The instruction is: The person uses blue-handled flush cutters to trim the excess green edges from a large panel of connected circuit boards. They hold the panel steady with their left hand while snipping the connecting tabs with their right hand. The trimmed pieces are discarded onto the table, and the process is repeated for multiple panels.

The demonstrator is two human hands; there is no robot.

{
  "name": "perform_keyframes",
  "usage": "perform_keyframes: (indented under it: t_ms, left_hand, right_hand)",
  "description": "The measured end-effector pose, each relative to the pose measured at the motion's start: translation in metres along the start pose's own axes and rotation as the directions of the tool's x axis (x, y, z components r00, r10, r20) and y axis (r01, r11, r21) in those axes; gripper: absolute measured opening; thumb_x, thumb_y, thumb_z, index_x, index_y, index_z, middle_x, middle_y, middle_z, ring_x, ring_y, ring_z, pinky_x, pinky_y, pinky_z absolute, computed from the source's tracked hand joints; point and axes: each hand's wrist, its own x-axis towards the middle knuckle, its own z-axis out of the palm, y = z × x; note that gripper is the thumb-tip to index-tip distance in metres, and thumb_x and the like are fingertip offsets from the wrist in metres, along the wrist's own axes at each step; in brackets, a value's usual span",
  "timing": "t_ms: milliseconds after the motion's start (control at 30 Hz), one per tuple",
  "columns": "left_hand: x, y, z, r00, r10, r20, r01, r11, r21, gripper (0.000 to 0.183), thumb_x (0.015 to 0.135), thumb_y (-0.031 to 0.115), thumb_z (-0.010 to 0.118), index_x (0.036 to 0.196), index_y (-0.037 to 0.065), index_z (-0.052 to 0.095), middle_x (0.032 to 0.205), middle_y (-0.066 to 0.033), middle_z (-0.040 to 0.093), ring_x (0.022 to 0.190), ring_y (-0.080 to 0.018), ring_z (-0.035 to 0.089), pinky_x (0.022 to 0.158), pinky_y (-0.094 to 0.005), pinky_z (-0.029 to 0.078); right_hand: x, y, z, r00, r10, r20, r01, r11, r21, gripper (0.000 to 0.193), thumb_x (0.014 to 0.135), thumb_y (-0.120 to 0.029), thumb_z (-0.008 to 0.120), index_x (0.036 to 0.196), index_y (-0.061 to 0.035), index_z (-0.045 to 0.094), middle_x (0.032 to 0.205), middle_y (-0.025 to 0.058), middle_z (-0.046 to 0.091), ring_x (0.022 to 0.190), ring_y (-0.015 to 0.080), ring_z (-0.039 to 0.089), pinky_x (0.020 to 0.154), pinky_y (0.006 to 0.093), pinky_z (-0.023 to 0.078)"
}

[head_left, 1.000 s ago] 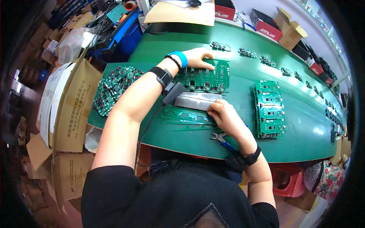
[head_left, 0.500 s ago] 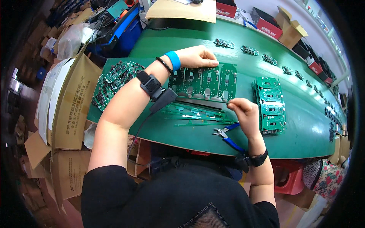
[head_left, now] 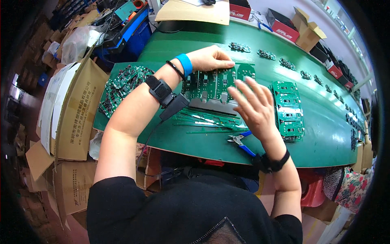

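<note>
Head view: right hand [head_left: 254,107] lifted off the circuit board panel [head_left: 215,85] since half a second ago, fingers now spread, grasping nothing. Left hand [head_left: 209,59] flat, pinning the panel's far edge to the green surface [head_left: 317,134], apparently for steadiness. Blue-handled cutters [head_left: 243,143] beside trimmed strips [head_left: 207,120]; stacked boards [head_left: 289,110] right.

Table [head_left: 325,134] top looks like smooth green matt with a slight sheen. Boards [head_left: 215,83] glossy green, cutters [head_left: 243,143] bare metal with blue plastic grips, cardboard boxes [head_left: 77,118] matt.
</note>
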Motion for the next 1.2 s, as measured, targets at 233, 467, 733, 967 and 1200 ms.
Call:
perform_keyframes:
  t_ms: [233, 467, 733, 967, 1200]
  left_hand:
    - [-0.04, 0.032, -0.019, 0.998, -0.056, 0.009, 0.055, 0.994, 0.095, 0.047, 0.098, 0.043, 0.05, 0.116, 0.002, 0.066, 0.104, -0.0143, 0.069, 0.097, -0.022, 0.064, 0.089, -0.0323, 0.049]
    - [-0.061, 0.007, -0.001, 0.998, -0.042, -0.05, 0.045, 0.997, 0.059, 0.031, 0.087, 0.022, 0.072, 0.109, 0.0, 0.068, 0.088, -0.0015, 0.067, 0.079, -0.0069, 0.057, 0.075, -0.0237, 0.049]
    - [-0.053, 0.002, 0.003, 0.99, 0.027, -0.137, -0.011, 0.993, 0.121, 0.025, 0.087, 0.02, 0.072, 0.1, -0.001, 0.068, 0.084, -0.0008, 0.066, 0.078, -0.0063, 0.055, 0.072, -0.0242, 0.048]
    - [-0.057, 0.006, 0.008, 0.984, 0.001, -0.179, 0.029, 0.985, 0.168, 0.026, 0.086, 0.022, 0.072, 0.096, -0.001, 0.067, 0.08, -0.0023, 0.066, 0.074, -0.0068, 0.055, 0.067, -0.0248, 0.047]
    - [-0.045, -0.004, 0.005, 0.969, 0.083, -0.232, -0.03, 0.974, 0.224, 0.025, 0.086, 0.022, 0.072, 0.092, -0.002, 0.066, 0.078, -0.0039, 0.066, 0.071, -0.0069, 0.055, 0.065, -0.0253, 0.047]
  right_hand:
    - [0.017, 0.02, 0.024, 0.915, 0.366, 0.17, -0.398, 0.747, 0.533, 0.016, 0.083, -0.013, 0.068, 0.095, -0.0024, 0.067, 0.082, 0.0146, 0.064, 0.074, 0.0304, 0.064, 0.066, 0.0373, 0.05]
    - [0.014, 0.036, 0.056, 0.803, 0.476, 0.358, -0.588, 0.54, 0.602, 0.02, 0.083, -0.013, 0.069, 0.096, 0.0011, 0.068, 0.083, 0.0174, 0.065, 0.072, 0.0326, 0.064, 0.064, 0.0353, 0.049]
    - [0.017, 0.048, 0.058, 0.841, 0.445, 0.307, -0.54, 0.666, 0.515, 0.022, 0.083, -0.017, 0.069, 0.096, 0.0006, 0.068, 0.084, 0.0163, 0.064, 0.077, 0.0333, 0.063, 0.069, 0.0379, 0.049]
    - [0.023, 0.04, 0.049, 0.833, 0.415, 0.366, -0.542, 0.747, 0.386, 0.021, 0.086, -0.02, 0.065, 0.099, -0.0041, 0.069, 0.082, 0.0139, 0.061, 0.08, 0.0337, 0.061, 0.071, 0.0406, 0.048]
    - [0.023, 0.044, 0.06, 0.836, 0.454, 0.308, -0.542, 0.774, 0.327, 0.02, 0.085, -0.019, 0.065, 0.099, -0.0053, 0.069, 0.085, 0.013, 0.06, 0.083, 0.0333, 0.061, 0.073, 0.0411, 0.048]
